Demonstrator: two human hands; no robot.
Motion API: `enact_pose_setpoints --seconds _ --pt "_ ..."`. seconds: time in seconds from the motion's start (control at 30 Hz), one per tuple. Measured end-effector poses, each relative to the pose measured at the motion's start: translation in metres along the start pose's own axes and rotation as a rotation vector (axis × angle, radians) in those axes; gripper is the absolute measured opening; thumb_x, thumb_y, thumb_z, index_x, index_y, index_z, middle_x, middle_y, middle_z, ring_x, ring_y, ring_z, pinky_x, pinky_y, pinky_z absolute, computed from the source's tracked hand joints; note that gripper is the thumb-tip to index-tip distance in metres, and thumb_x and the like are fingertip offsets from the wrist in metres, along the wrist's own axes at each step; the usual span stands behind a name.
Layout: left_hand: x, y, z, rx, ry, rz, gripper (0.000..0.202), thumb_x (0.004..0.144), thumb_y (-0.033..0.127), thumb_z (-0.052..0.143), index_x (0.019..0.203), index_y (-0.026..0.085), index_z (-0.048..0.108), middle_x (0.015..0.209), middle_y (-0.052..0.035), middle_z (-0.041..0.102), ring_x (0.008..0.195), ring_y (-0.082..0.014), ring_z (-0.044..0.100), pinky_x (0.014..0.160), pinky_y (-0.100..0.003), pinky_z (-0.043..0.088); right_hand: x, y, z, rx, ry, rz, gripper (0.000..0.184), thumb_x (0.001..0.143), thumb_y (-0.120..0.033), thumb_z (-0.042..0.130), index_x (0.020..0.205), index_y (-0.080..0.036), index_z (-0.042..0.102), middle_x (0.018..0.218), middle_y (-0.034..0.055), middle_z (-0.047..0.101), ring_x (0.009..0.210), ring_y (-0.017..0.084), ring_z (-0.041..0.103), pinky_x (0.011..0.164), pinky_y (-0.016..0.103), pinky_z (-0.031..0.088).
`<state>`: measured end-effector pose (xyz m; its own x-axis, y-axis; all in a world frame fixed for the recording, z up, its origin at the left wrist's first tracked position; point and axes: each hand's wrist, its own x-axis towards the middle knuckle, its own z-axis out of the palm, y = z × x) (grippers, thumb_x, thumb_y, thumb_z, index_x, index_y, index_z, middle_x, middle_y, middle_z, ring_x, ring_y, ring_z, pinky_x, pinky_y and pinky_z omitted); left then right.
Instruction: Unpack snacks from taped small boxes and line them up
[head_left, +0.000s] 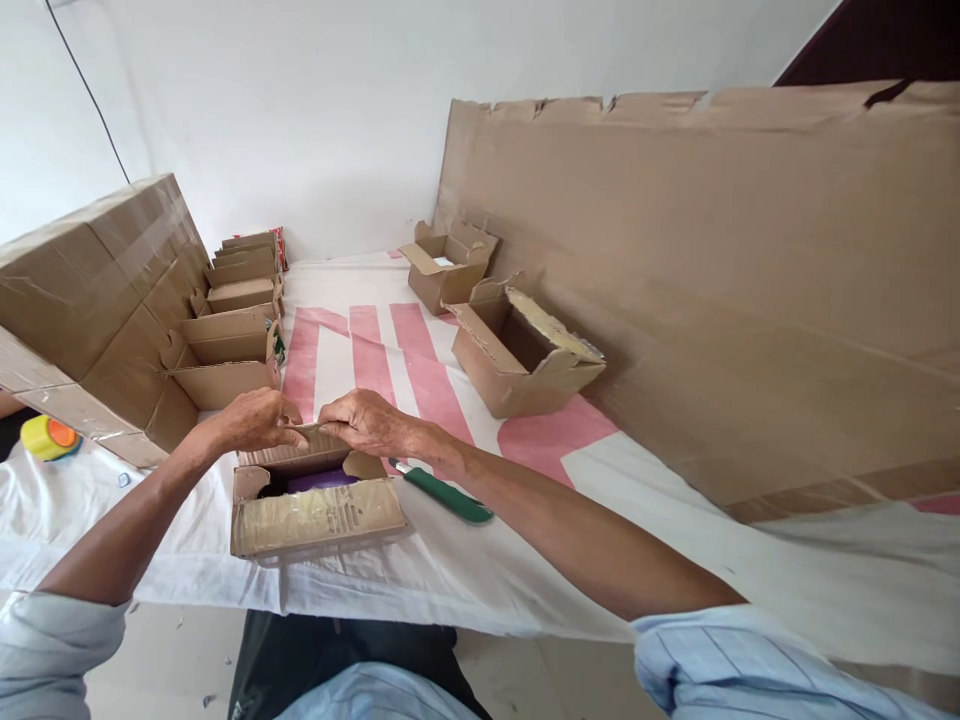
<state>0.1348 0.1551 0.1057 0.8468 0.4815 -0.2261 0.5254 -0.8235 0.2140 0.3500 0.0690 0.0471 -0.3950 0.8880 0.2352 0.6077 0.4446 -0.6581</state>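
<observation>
A small cardboard box (319, 515) lies on the white and pink sheet (390, 360) right in front of me, partly open, with something purple (322, 480) showing inside. My left hand (255, 420) and my right hand (367, 420) both pinch the box's far flap (311, 437), fingers closed on its edge, the hands almost touching. A green-handled knife (446, 493) lies on the sheet just right of the box, under my right forearm.
Two open boxes stand further off, one large (521, 360), one smaller (446, 265). A row of folded boxes (232, 320) leans on a big taped carton (90, 300) at left. A tall cardboard sheet (712, 280) lines the right. A yellow tape roll (49, 437) sits far left.
</observation>
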Motion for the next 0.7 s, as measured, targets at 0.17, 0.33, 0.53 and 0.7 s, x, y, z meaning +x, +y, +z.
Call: enact_pose_setpoints --seconds 0.17,0.33,0.53,0.7 --pt "0.002 0.005 0.006 0.015 0.069 0.075 0.051 0.098 0.044 0.063 0.053 0.022 0.051 0.05 0.0024 0.045 0.051 -0.0143 0.039 0.058 -0.032 0.024 -0.004 -0.005 -0.002 -0.014 -0.026 0.0 0.028 0.102 -0.027 0.057 0.077 -0.019 0.065 0.067 -0.003 0.056 0.063 0.011 0.044 0.064 0.028 0.028" --pt "0.0 0.01 0.005 0.026 0.084 0.057 0.051 0.095 0.051 0.069 0.057 0.022 0.053 0.052 0.0027 0.048 0.054 -0.0146 0.042 0.058 -0.03 0.024 -0.003 -0.005 0.0 -0.14 0.042 -0.018 0.034 0.1 -0.022 0.054 0.066 -0.02 0.053 0.061 -0.0031 0.047 0.061 0.012 0.039 0.064 0.031 0.024" --pt "0.002 0.016 0.01 0.04 0.132 0.078 0.056 0.104 0.046 0.055 0.054 0.022 0.047 0.051 -0.0004 0.049 0.053 -0.0165 0.043 0.061 -0.033 0.023 -0.008 -0.001 -0.001 -0.019 0.023 0.048 0.043 0.106 -0.035 0.048 0.065 -0.021 0.046 0.059 -0.0053 0.04 0.058 0.01 0.034 0.063 0.03 0.025" --pt "0.004 0.014 0.015 -0.013 0.122 0.067 0.054 0.104 0.047 0.052 0.057 0.022 0.046 0.054 0.0013 0.046 0.054 -0.0148 0.038 0.06 -0.031 0.024 -0.005 0.005 0.0 0.056 0.037 0.06 0.042 0.102 -0.034 0.05 0.062 -0.021 0.043 0.061 -0.0056 0.036 0.06 0.011 0.034 0.063 0.03 0.026"
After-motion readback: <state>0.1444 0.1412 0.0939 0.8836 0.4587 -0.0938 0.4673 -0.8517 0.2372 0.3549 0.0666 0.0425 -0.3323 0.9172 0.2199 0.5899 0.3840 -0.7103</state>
